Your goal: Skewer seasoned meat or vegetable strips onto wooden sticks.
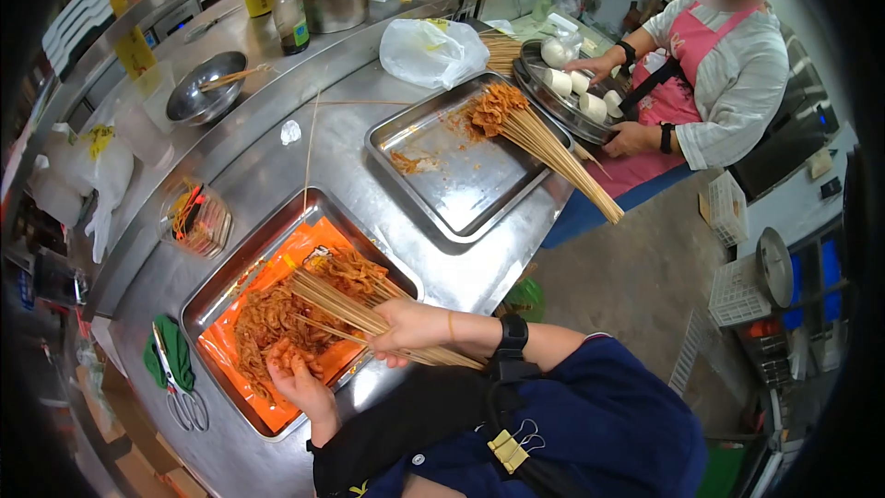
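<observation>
At about 7 o'clock lie the steel scissors on a green cloth (171,364), just beside the rectangular steel tray lined with orange plastic (214,288). The left hand (297,380) is curled into the reddish marinated meat strips (277,323) in this tray, the fingers pinching some of them. The right hand (406,330) is closed around the bundle of thin bamboo skewers (346,309), which lies across the tray, tips toward 10 o'clock.

To do this well, I judge that the left hand should take one strip only and bring it to one skewer tip, while the right hand keeps the bundle low over the tray so that the sauce drips inside.

The tray's near corner is close to the counter edge at 6 o'clock, so there is little room there. Open steel surface lies toward 12 o'clock, before the second, nearly empty steel tray (433,194) with finished skewers (525,129). At 2 o'clock another person's hands (604,65) work at a round steel pan of white pieces (576,115).
</observation>
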`<action>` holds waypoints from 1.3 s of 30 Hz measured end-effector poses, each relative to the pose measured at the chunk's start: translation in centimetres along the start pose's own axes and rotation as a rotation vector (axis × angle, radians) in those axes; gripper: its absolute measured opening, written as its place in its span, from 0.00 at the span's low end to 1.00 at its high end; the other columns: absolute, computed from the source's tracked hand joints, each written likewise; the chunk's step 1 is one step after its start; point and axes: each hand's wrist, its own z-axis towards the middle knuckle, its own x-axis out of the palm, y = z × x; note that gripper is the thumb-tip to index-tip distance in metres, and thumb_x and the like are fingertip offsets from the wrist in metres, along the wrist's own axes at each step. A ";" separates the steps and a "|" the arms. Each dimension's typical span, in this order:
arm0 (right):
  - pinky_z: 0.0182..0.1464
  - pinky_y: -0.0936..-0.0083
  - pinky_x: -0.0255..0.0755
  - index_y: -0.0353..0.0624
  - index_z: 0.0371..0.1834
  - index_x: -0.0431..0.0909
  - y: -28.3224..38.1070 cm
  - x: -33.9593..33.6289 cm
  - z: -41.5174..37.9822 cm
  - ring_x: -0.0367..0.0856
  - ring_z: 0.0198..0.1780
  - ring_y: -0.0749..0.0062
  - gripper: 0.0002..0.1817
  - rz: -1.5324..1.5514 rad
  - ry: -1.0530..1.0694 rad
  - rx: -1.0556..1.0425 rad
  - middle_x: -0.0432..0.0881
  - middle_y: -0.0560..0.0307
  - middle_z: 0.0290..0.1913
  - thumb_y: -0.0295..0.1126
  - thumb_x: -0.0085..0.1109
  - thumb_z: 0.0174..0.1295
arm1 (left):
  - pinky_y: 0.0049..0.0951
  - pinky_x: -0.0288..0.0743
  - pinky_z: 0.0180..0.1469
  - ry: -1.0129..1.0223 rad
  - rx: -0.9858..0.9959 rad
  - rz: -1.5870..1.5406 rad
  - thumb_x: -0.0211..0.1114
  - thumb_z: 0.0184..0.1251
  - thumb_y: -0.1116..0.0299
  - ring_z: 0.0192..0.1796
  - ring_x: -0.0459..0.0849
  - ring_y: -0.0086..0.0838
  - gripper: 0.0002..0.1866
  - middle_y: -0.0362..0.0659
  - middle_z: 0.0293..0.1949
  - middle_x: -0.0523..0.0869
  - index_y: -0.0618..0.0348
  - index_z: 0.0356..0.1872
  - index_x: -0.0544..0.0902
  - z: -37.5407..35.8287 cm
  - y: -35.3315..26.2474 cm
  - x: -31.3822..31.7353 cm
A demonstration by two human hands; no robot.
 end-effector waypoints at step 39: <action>0.26 0.79 0.78 0.33 0.37 0.70 -0.5 -1.0 -0.2 0.80 0.25 0.75 0.09 -0.009 0.007 -0.043 0.78 0.54 0.27 0.28 0.52 0.58 | 0.16 0.67 0.32 -0.003 0.001 0.015 0.51 0.62 0.79 0.30 0.72 0.18 0.12 0.39 0.36 0.76 0.63 0.47 0.70 0.0 -0.1 0.5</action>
